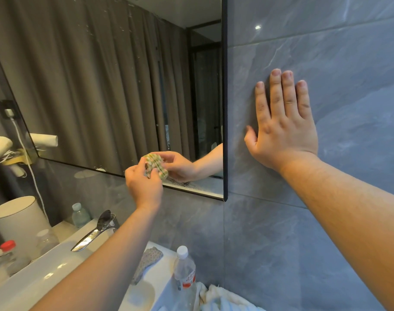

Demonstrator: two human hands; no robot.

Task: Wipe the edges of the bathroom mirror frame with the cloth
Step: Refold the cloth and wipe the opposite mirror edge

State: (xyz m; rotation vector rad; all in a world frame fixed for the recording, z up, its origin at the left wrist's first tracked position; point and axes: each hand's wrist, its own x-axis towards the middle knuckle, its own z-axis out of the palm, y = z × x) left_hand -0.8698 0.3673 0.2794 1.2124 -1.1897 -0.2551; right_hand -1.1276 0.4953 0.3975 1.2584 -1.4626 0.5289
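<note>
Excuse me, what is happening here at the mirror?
A person is cleaning a bathroom mirror. The left hand grips a folded cloth and presses it on the bottom edge of the black mirror frame. The right hand lies flat on the grey wall tile beside the mirror.

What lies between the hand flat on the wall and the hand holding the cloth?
In the head view, the mirror's black right frame edge and bare grey tile wall separate the right hand from the left hand gripping the green patterned cloth.

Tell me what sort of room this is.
Most likely a bathroom: a framed wall mirror on grey tiles, above a white basin with a chrome tap.
</note>
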